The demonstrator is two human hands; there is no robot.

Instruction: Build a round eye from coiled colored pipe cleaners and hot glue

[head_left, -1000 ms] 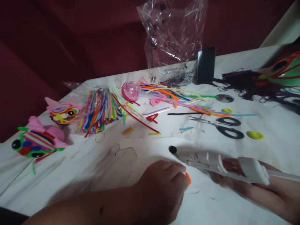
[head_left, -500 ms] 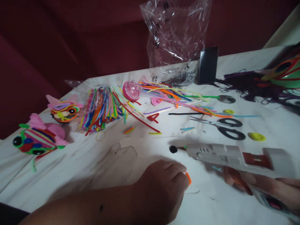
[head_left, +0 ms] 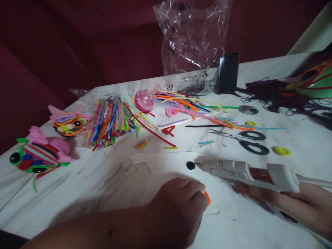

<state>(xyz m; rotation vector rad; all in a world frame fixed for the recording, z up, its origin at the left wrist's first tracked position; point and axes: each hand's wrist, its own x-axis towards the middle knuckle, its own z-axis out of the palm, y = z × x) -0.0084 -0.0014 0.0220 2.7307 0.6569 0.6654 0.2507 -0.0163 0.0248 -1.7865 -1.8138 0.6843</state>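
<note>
My left hand (head_left: pixel 178 207) rests on the white table (head_left: pixel 103 186) with its fingers pinched round a small orange strip piece (head_left: pixel 207 197). At the lower right, my right hand (head_left: pixel 298 204) grips a white glue gun (head_left: pixel 249 172). The gun lies almost level, its nozzle pointing left beside a small black bead (head_left: pixel 190 165). The nozzle tip is a short way above and to the right of the orange piece, not touching it.
A pile of coloured strips (head_left: pixel 114 121), a pink ball (head_left: pixel 145 100), black scissors (head_left: pixel 246 140), yellow discs (head_left: pixel 281 150), two stripy fish-like figures (head_left: pixel 38 155) and a clear plastic bag (head_left: pixel 192 38) lie further back. A dark phone (head_left: pixel 228 72) stands behind them.
The glue gun swung out to the right and came back, its nozzle now again near the black bead. My left hand stayed in place holding the orange piece.
</note>
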